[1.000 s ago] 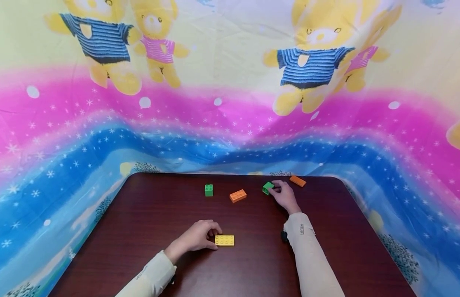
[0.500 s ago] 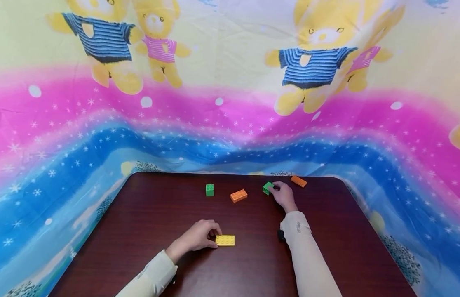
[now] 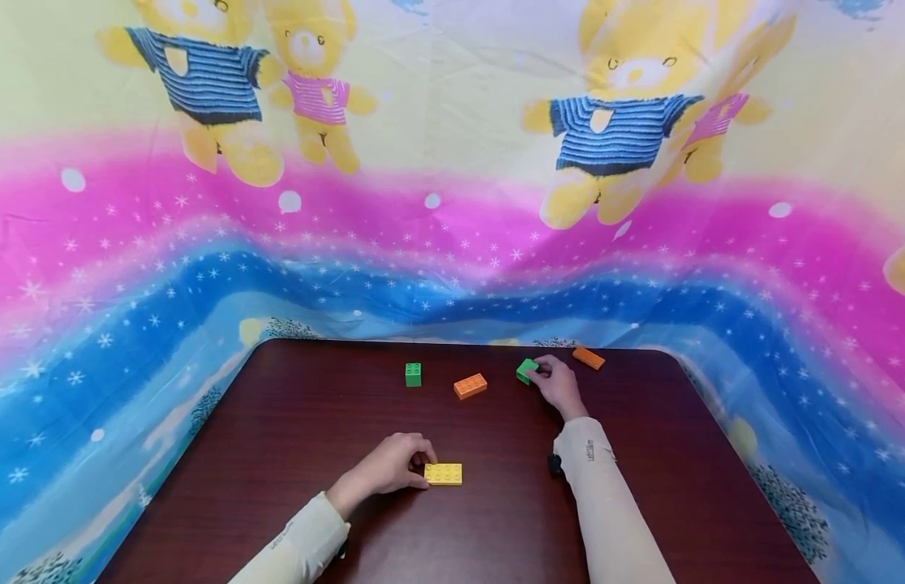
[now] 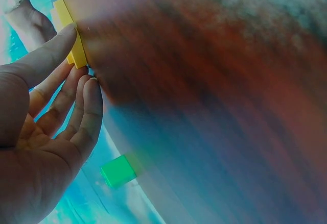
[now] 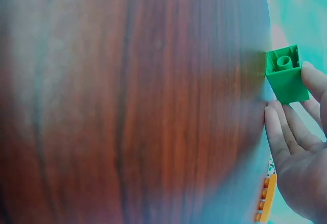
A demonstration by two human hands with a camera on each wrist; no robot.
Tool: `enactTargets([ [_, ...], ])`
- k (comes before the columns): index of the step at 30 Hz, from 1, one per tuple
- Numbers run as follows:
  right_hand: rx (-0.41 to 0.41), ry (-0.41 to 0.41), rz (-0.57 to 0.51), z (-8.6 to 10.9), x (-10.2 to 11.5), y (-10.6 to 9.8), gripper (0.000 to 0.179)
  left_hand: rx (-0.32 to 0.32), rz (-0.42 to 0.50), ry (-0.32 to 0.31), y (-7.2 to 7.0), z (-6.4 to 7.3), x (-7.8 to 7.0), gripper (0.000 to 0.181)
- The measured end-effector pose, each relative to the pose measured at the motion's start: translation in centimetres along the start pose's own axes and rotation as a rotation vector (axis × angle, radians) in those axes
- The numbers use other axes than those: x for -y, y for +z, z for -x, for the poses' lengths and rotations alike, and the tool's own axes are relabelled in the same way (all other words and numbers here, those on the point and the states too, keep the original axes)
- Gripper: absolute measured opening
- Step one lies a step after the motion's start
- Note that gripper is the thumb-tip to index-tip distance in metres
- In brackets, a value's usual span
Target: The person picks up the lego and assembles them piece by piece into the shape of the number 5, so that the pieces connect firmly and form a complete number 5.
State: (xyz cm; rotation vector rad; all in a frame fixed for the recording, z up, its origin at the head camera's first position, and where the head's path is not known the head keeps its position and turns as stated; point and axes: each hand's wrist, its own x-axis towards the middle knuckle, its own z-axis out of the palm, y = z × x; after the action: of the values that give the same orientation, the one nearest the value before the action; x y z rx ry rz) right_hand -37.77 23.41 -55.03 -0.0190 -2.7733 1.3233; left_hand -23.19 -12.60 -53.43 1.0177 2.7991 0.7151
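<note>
My left hand (image 3: pixel 387 464) holds the left end of a flat yellow building brick (image 3: pixel 443 474) between thumb and fingers, low on the table. In the left wrist view the thumb lies along the near side of the yellow brick (image 4: pixel 77 50). Farther off at the right, my right hand (image 3: pixel 558 385) pinches a green brick (image 3: pixel 526 371) near the back edge. The right wrist view shows this green brick (image 5: pixel 288 85) tipped over, its hollow underside with a round tube turned toward the camera, thumb on one side and fingertips by the other.
An orange studded brick (image 3: pixel 470 386) and a second green brick (image 3: pixel 413 375) stand left of my right hand. Another orange brick (image 3: pixel 588 358) lies just beyond that hand, near the rounded back corner of the dark wooden table (image 3: pixel 299 422). A patterned cloth (image 3: pixel 423 268) hangs behind.
The right wrist and sleeve have shifted very slightly left, while the fingers stay at the same green brick. My left hand and the yellow brick keep their place.
</note>
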Motion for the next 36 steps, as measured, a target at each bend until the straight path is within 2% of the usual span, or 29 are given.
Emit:
enactTargets([
  [16,0.01,-0.031,-0.049,0.4,-0.3,-0.5,0.034,0.004,0.007,0.004,0.1,0.0,0.2,0.026],
  [30,0.023,-0.11,-0.046,1.2,1.0,-0.9,0.03,-0.004,0.012,0.011,0.1,0.0,0.2,0.026],
  [36,0.036,-0.152,-0.045,2.4,2.3,-0.9,0.029,-0.006,0.012,0.014,0.0,0.0,0.1,0.025],
])
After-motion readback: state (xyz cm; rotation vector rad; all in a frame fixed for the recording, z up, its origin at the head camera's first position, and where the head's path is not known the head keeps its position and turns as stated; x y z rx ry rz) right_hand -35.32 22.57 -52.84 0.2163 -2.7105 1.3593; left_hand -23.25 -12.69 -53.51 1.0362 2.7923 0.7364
